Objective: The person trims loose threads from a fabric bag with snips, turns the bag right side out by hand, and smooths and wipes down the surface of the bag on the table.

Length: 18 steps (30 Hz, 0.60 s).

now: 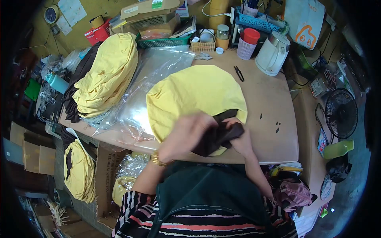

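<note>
Two hands close together over dark brown fabric at the near edge of a round yellow cloth
The right hand [239, 139] has its fingers closed on the bunched dark brown fabric [214, 139]; the left hand [189, 133], with a gold-coloured band [157, 159] at its wrist, is over the same fabric but blurred, so I cannot tell whether it grips; the round yellow cloth [198, 87] lies spread on the light brown table [272, 103], its left side beside clear plastic sheeting [158, 63]; a heap of folded yellow and dark fabric [109, 75] lies farther left; small black snips [239, 73] rest beyond the cloth to the right, near a white electric kettle [272, 53]
</note>
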### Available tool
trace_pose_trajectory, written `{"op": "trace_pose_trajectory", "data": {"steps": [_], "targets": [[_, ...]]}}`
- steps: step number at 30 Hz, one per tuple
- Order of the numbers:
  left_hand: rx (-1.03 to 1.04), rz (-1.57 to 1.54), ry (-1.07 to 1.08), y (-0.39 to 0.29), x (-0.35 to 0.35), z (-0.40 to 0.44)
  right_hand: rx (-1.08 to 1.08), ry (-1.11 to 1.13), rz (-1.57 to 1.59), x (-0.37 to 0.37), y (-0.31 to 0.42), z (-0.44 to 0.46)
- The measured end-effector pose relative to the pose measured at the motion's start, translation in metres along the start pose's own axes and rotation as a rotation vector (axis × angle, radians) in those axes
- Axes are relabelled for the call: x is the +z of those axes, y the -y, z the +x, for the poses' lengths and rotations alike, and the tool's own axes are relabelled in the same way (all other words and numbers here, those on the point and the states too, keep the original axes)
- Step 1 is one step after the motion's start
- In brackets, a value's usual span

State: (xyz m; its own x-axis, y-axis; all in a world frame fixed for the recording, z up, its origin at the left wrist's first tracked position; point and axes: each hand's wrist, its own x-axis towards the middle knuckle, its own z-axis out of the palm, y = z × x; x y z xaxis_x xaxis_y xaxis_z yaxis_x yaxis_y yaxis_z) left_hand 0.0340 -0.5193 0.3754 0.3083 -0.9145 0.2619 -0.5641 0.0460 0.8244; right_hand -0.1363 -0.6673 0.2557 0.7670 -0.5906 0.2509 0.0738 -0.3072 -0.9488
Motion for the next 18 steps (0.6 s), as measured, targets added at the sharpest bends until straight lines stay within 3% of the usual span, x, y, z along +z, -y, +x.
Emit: {"op": "trace_pose_trajectory", "data": {"steps": [2, 4, 6, 10, 15, 18], "targets": [[-0.089, 0.164, -0.253, 0.023, -0.011, 0.013, 0.099, -0.114, 0.136, 0.004, 0.001, -0.013], [-0.043, 0.263, -0.236, 0.065, 0.001, 0.018, 0.027, -0.136, -0.010, 0.002, 0.000, -0.022], [-0.071, 0.404, 0.109, 0.093, 0.020, 0.020, -0.019, -0.128, -0.064, 0.007, -0.003, -0.030], [-0.029, 0.484, 0.157, 0.106, 0.033, 0.014, -0.095, -0.121, -0.152, 0.009, 0.002, -0.036], [0.056, 0.471, 0.273, 0.116, 0.028, 0.015, -0.042, -0.077, -0.129, 0.007, 0.000, -0.036], [0.050, 0.639, 0.348, 0.109, 0.029, 0.014, -0.048, -0.079, -0.132, 0.009, -0.001, -0.033]]}}
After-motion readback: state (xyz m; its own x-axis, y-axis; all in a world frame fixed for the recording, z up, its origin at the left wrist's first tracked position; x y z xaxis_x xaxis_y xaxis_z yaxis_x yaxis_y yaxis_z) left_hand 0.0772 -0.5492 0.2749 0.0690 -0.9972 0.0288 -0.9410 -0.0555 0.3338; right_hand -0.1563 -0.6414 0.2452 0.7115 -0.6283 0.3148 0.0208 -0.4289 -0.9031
